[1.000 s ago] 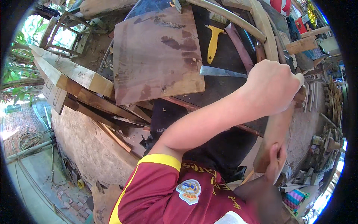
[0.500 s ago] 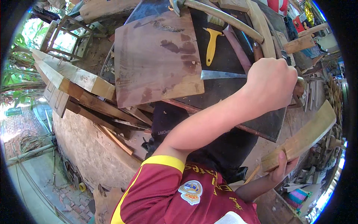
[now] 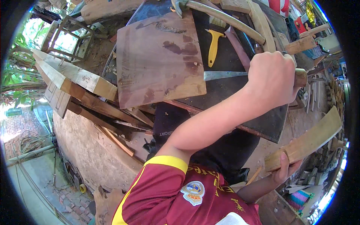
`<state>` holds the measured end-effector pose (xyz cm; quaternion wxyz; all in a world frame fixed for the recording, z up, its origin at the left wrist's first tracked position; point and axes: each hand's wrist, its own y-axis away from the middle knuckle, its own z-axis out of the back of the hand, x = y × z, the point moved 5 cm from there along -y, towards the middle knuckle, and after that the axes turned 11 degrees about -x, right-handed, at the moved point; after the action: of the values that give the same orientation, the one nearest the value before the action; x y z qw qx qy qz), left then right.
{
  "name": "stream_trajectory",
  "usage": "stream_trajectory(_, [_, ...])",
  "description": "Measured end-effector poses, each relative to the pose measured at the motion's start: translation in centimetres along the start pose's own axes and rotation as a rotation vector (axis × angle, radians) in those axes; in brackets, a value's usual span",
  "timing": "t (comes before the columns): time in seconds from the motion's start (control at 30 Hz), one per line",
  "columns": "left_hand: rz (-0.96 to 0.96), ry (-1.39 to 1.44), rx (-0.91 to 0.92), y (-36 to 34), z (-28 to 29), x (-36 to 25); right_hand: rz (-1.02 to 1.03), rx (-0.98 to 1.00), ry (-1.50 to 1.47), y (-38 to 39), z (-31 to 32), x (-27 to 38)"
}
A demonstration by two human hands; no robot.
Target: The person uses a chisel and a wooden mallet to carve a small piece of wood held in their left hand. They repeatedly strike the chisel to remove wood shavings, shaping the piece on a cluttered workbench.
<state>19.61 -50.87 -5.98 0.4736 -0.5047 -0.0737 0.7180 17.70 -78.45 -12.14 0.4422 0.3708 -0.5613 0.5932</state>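
My left hand (image 3: pixel 270 78) is closed around the wooden handle (image 3: pixel 300 78) of a chisel-like tool, its arm reaching across to the upper right. The flat metal blade (image 3: pixel 225 75) points left, its wide end close to the edge of a brown wooden board (image 3: pixel 159 63). Low on the right, my right hand (image 3: pixel 287 168) grips the near end of a curved, pale wooden piece (image 3: pixel 305 140), thumb on top. That piece slants up and away to the right. Some of the right fingers are hidden behind it.
A yellow-handled paintbrush (image 3: pixel 213 47) and a hammer-like tool with a long curved handle (image 3: pixel 228 18) lie on the dark tabletop (image 3: pixel 258 120). Cut timber (image 3: pixel 75 78) is stacked at left. A small wooden stool frame (image 3: pixel 69 39) stands behind it; more wood scraps lie at right.
My left hand has turned and shifted slightly left, showing more of the tool's handle end. The pale wooden piece in my right hand has moved slightly down and right.
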Motion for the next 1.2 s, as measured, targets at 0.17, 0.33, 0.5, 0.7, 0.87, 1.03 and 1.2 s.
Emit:
stream_trajectory(0.17, [-0.015,0.011,0.102,0.1,-0.5,-0.1,-0.011,0.032,0.005,0.0,0.3,-0.5])
stream_trajectory(0.33, [0.021,0.020,0.112,0.1,-0.4,0.2,-0.014,-0.016,-0.002,0.4,0.0,-0.4])
stream_trajectory(0.5, [0.071,0.045,0.063,-0.4,1.1,0.4,-0.053,-0.241,0.080,-1.5,1.3,-0.2])
stream_trajectory(0.7, [0.055,0.054,0.010,-0.3,0.9,0.2,0.110,-0.402,0.201,-6.2,0.4,-0.5])
stream_trajectory(0.87, [0.032,-0.010,0.128,0.7,-0.2,0.3,0.389,0.118,0.597,-6.2,-4.1,1.0])
stream_trajectory(1.03, [0.021,-0.023,0.109,0.9,-0.8,0.4,0.054,-0.284,0.240,-6.6,-2.2,1.0])
stream_trajectory(1.2, [0.033,-0.051,0.128,0.6,-0.8,0.6,0.339,0.182,0.556,-5.7,-3.7,0.4])
